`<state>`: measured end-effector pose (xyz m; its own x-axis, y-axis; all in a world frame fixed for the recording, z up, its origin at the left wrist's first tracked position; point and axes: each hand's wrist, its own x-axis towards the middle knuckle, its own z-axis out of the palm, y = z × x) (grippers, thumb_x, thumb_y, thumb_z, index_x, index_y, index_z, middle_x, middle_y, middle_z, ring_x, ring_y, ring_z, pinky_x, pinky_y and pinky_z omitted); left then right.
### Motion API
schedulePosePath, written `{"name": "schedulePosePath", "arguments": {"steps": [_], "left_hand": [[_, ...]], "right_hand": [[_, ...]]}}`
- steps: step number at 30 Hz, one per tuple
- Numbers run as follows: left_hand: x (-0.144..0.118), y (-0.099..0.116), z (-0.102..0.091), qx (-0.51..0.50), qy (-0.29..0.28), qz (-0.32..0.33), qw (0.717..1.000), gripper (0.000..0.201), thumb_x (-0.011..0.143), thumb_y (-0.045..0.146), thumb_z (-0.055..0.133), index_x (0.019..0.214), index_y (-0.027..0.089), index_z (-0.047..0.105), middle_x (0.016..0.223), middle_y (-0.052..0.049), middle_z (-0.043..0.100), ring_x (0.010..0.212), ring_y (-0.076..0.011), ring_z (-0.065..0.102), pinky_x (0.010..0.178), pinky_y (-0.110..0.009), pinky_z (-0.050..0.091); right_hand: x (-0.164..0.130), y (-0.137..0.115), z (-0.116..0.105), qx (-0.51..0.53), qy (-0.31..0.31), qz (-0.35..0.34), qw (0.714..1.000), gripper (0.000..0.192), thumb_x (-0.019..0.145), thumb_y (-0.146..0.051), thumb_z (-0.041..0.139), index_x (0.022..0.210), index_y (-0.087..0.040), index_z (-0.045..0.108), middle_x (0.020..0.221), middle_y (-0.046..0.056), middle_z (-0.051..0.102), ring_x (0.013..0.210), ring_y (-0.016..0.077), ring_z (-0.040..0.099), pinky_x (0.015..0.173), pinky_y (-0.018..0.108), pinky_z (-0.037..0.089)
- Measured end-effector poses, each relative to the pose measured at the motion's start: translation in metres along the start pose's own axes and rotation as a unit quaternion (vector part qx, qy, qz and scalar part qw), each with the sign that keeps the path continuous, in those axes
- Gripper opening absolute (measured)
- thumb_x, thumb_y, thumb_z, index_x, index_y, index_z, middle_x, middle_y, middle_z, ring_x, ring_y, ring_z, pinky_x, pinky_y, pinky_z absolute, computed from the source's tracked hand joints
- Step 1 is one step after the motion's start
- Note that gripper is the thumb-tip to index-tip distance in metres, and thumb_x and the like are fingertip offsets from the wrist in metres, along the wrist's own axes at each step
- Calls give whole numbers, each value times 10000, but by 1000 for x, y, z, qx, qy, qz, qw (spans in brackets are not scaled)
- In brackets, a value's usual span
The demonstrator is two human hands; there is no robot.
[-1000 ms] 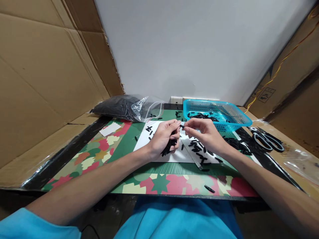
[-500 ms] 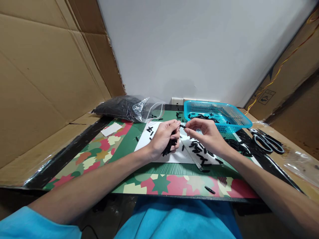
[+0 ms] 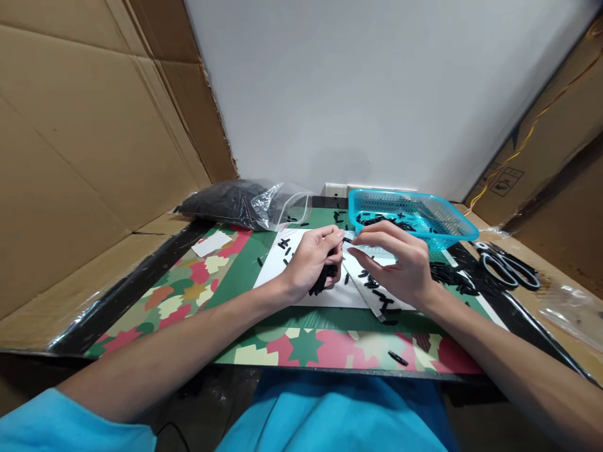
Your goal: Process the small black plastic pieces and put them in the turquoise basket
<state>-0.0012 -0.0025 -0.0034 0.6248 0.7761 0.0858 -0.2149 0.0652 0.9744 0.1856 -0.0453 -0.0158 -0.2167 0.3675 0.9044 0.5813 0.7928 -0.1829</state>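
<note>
My left hand (image 3: 318, 257) is closed round a bundle of thin black strips (image 3: 324, 280), whose lower ends stick out beneath its fingers. Its thumb and forefinger pinch one small dark piece (image 3: 347, 240), which points to the right. Just beyond that piece is my right hand (image 3: 396, 257), thumb and fingers parted, with nothing visible between them. Whether its forefinger touches the piece, I cannot tell. Under both hands lies a white sheet (image 3: 273, 276) scattered with short black pieces (image 3: 387, 303). A narrow pale strip (image 3: 365, 290) runs slantwise across the sheet.
A blue plastic basket (image 3: 452, 233) holding black pieces stands at the back right. Scissors (image 3: 506, 270) lie at the right, beside a heap of black pieces (image 3: 455, 276). At the back left rests a clear bag of dark material (image 3: 226, 204). Cardboard (image 3: 94, 125) walls the left side.
My right hand has drawn slightly right, and its thumb and forefinger have parted from the small dark piece. My left hand stays nearly in place with the bundle.
</note>
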Motion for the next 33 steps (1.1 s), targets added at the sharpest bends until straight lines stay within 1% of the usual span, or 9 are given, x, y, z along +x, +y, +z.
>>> {"name": "schedulePosePath", "arguments": {"steps": [2,5,7,11,16,20,24,29,33], "left_hand": [[0,-1,0,1,-7,8,1000,423,964,507,676,769,213,442,550,113,374,327,-73,454,323,-160,308],[-1,-1,1,2,-15,10,1000,432,962,524,678,770,211,451,551,113,362,334,-74,458,320,-156,311],[-2,-1,1,3,-18,4,1000,444,949,538,691,770,214,447,549,116,353,333,-73,452,313,-151,303],[-3,-1,2,3,-32,8,999,469,923,564,713,768,218,436,548,117,355,332,-78,463,300,-146,298],[-4,1,3,9,-34,11,999,477,905,586,724,786,220,442,556,118,364,345,-75,469,305,-144,320],[-5,-1,2,11,-37,18,999,468,911,587,721,806,219,452,567,116,386,356,-76,482,312,-146,335],[-5,-2,2,17,-42,26,999,453,929,578,709,819,219,457,568,115,394,368,-81,499,319,-147,347],[-6,-2,2,18,-44,17,999,478,917,604,714,813,220,449,567,115,391,367,-75,489,333,-148,353],[-6,0,4,16,-39,3,999,493,901,621,722,804,223,447,554,121,347,361,-73,462,325,-147,339]], "right_hand": [[0,-1,2,-6,10,-8,1000,129,970,-123,701,981,-241,753,931,67,781,808,195,732,706,340,601],[0,-1,1,-15,27,3,1000,141,966,-135,710,948,-259,774,901,58,797,787,207,737,715,368,611],[0,0,0,-6,24,12,1000,138,965,-148,718,945,-268,784,914,56,804,792,213,747,715,377,620],[-1,0,-1,21,17,20,999,170,973,-117,699,978,-263,786,963,57,815,823,202,774,718,353,638],[-3,-2,-1,23,14,42,999,166,985,-135,690,979,-261,797,980,60,836,853,213,798,744,353,663],[-3,-2,-1,38,15,50,998,152,985,-153,701,978,-268,799,991,51,837,865,217,800,755,363,670],[-4,-1,1,62,19,66,996,146,977,-138,711,972,-261,791,990,53,830,864,207,794,749,346,668],[-5,-2,2,66,30,71,995,147,983,-150,705,969,-265,794,985,56,831,871,217,796,767,366,670],[-5,-2,2,66,34,60,995,146,979,-148,712,984,-266,799,994,59,833,869,217,797,773,372,675]]}}
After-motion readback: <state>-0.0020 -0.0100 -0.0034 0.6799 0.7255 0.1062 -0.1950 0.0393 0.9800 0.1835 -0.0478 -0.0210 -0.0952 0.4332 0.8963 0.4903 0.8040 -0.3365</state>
